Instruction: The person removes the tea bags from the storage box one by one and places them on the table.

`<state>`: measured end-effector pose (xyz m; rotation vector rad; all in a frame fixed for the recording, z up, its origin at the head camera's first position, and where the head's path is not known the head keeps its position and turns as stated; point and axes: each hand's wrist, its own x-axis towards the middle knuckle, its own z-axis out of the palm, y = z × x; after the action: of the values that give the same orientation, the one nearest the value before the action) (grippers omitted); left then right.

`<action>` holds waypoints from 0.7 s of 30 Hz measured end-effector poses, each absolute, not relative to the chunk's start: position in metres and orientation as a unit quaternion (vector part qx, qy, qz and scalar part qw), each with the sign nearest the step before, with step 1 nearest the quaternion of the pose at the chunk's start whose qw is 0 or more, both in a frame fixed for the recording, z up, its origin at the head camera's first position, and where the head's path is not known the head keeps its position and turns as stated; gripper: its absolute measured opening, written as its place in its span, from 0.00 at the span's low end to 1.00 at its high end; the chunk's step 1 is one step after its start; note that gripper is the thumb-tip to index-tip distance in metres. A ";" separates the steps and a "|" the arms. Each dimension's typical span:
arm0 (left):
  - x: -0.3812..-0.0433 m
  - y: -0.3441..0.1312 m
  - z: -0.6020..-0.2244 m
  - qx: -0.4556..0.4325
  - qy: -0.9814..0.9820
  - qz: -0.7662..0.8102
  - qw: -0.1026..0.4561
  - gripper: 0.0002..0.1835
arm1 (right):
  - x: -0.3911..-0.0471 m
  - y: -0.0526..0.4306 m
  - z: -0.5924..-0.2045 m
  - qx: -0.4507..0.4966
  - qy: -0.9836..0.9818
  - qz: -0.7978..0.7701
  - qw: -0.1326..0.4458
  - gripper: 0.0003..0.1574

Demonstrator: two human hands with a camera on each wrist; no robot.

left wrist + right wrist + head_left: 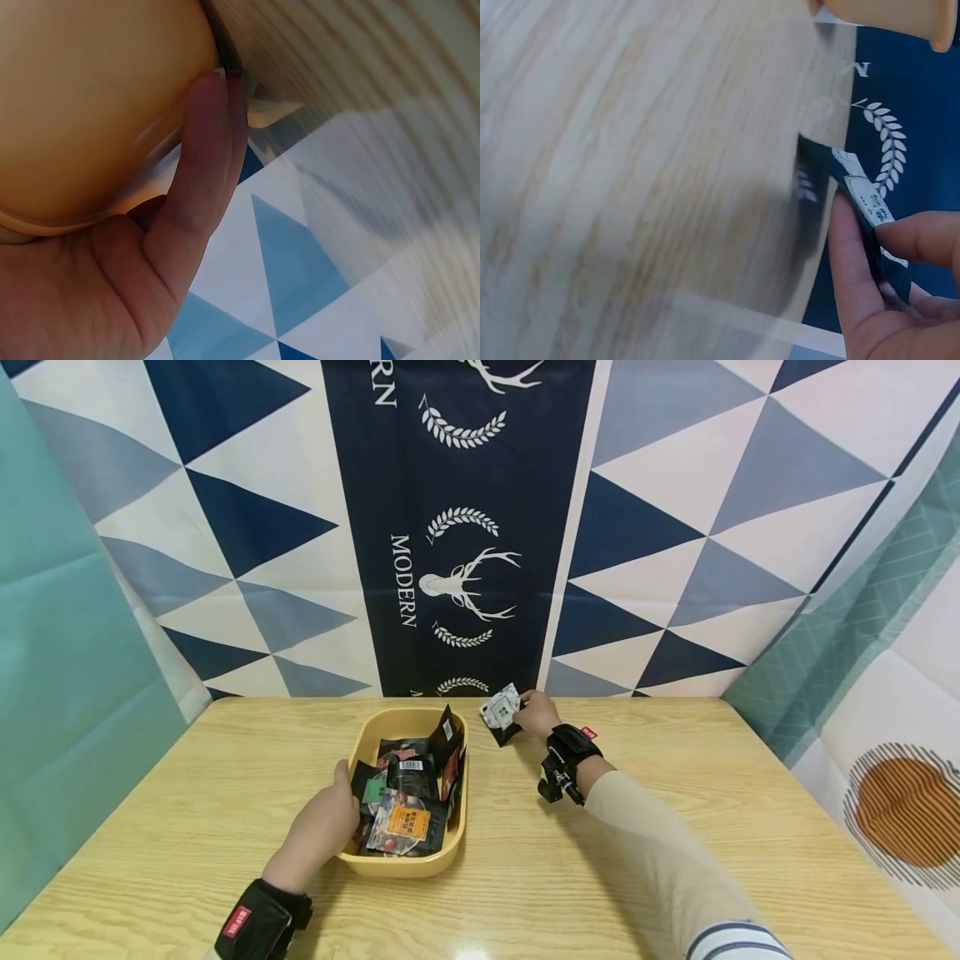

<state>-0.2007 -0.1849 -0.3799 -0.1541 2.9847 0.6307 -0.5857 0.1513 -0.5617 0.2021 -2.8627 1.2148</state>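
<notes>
At the left side of a yellow plastic bin (454,852), my left hand (321,818) grips the wall. In the left wrist view its fingers (199,150) lie along the outside of the bin; its thumb is hidden there. Black packets with coloured labels fill the bin, one with an orange label (408,822) on top. Near the table's back edge, my right hand (538,714) holds a small packet (501,712) with a white patterned front and black edge. The right wrist view has the packet (866,199) tilted, pinched between thumb and fingers.
The bin stands on a light wood table (585,893). Behind the table's back edge hangs a patterned cloth (457,585) with deer and triangles. Other cloths hang at the left (67,635) and right (892,710) sides.
</notes>
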 end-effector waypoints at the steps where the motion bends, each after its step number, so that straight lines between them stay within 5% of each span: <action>1: -0.201 -0.185 -0.380 -0.050 0.976 0.207 0.043 0.33 | -0.600 0.155 -0.576 0.060 -0.917 0.394 0.007 0.35; 11: -0.200 -0.182 -0.379 -0.041 0.977 0.207 0.044 0.33 | -0.681 0.183 -0.672 0.078 -0.919 0.385 -0.012 0.34; 21: -0.200 -0.184 -0.379 -0.046 0.977 0.203 0.053 0.33 | -0.571 0.162 -0.567 0.093 -0.937 0.337 0.019 0.26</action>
<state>-0.1996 -0.1836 -0.3788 -0.1384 2.9698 0.6157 -0.5708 0.1616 -0.5668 0.2894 -2.9084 1.0460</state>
